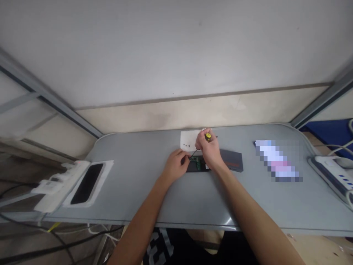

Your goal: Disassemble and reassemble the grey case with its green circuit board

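Note:
My right hand [210,151] grips a screwdriver with a yellow-and-black handle [207,137]; its thin shaft slants down and left to a green circuit board [196,161]. The board sits in a dark open casing [199,167] at the middle of the grey table [154,191]. My left hand [176,165] rests on the left end of that casing, fingers bent beside the screwdriver tip. A dark grey cover with orange print [233,160] lies just right of my right hand. Behind my hands a white sheet [187,139] holds a few small dark screws [186,145].
A black phone in a white holder [87,183] lies at the table's left end, beside a white power strip [59,181]. A second power strip [335,176] sits at the right edge. A blurred patch [278,162] covers something right of centre. Cables hang below the table's left front edge.

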`<state>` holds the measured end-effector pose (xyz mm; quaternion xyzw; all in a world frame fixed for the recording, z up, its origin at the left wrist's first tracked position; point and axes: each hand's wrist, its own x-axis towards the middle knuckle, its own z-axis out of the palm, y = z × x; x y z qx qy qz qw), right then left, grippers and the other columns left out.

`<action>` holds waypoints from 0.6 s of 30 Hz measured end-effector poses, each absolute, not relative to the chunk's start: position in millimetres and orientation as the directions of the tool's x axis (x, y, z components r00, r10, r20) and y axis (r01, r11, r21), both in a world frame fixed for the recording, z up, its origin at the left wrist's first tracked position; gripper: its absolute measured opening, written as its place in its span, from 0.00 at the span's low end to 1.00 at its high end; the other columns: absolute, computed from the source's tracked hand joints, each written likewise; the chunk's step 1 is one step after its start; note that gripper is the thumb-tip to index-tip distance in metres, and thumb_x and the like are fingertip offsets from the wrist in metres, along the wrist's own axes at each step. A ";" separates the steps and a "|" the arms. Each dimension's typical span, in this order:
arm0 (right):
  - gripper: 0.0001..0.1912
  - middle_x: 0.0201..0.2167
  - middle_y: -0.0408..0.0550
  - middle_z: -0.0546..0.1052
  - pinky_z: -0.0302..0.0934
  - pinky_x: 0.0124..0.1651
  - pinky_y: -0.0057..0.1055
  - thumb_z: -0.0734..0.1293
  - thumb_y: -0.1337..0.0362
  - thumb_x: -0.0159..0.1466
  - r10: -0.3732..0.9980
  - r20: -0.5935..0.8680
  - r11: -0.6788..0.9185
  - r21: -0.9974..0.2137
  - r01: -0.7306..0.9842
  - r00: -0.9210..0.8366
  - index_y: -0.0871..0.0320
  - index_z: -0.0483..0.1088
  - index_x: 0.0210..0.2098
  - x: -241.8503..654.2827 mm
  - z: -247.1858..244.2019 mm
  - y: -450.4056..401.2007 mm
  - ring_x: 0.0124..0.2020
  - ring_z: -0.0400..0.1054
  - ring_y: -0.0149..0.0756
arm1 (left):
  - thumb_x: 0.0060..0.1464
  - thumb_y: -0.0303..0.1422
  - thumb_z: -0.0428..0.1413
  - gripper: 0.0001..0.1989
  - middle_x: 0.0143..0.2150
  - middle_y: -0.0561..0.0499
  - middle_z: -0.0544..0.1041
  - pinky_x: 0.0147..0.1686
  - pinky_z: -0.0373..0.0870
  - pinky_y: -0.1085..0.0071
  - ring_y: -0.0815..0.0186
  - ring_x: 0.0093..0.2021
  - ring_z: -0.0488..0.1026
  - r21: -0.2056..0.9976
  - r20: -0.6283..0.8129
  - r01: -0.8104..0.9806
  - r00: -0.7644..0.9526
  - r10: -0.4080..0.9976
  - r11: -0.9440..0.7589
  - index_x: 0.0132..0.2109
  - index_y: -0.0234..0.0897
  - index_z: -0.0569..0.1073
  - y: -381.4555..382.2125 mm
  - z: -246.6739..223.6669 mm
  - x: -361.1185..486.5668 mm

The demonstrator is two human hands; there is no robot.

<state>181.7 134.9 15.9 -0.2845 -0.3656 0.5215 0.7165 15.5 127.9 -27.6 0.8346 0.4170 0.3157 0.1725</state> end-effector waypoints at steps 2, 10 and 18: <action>0.21 0.21 0.36 0.59 0.53 0.26 0.29 0.67 0.41 0.67 0.960 0.230 0.279 -0.786 -0.552 0.158 0.52 0.67 0.37 182.0 19.1 134.2 0.21 0.53 0.28 | 0.64 0.24 0.52 0.10 0.41 0.48 0.78 0.49 0.73 0.62 0.60 0.44 0.76 0.552 0.380 0.592 0.448 0.809 -0.587 0.42 0.39 0.77 127.9 -27.5 15.6; 0.21 0.29 0.40 0.71 0.59 0.30 0.29 0.76 0.49 0.59 0.954 0.192 0.292 -0.776 -0.559 0.232 0.52 0.64 0.34 180.5 14.7 136.1 0.28 0.66 0.30 | 0.63 0.24 0.51 0.09 0.40 0.48 0.77 0.49 0.73 0.61 0.60 0.44 0.76 0.549 0.380 0.585 0.462 0.802 -0.597 0.41 0.38 0.76 128.6 -27.8 15.8; 0.20 0.23 0.36 0.60 0.53 0.26 0.30 0.65 0.41 0.67 0.963 0.195 0.266 -0.794 -0.547 0.186 0.51 0.67 0.39 182.6 21.9 133.8 0.22 0.54 0.29 | 0.64 0.24 0.51 0.10 0.40 0.48 0.78 0.48 0.73 0.62 0.60 0.44 0.76 0.549 0.388 0.579 0.462 0.798 -0.602 0.42 0.39 0.77 128.5 -28.3 15.0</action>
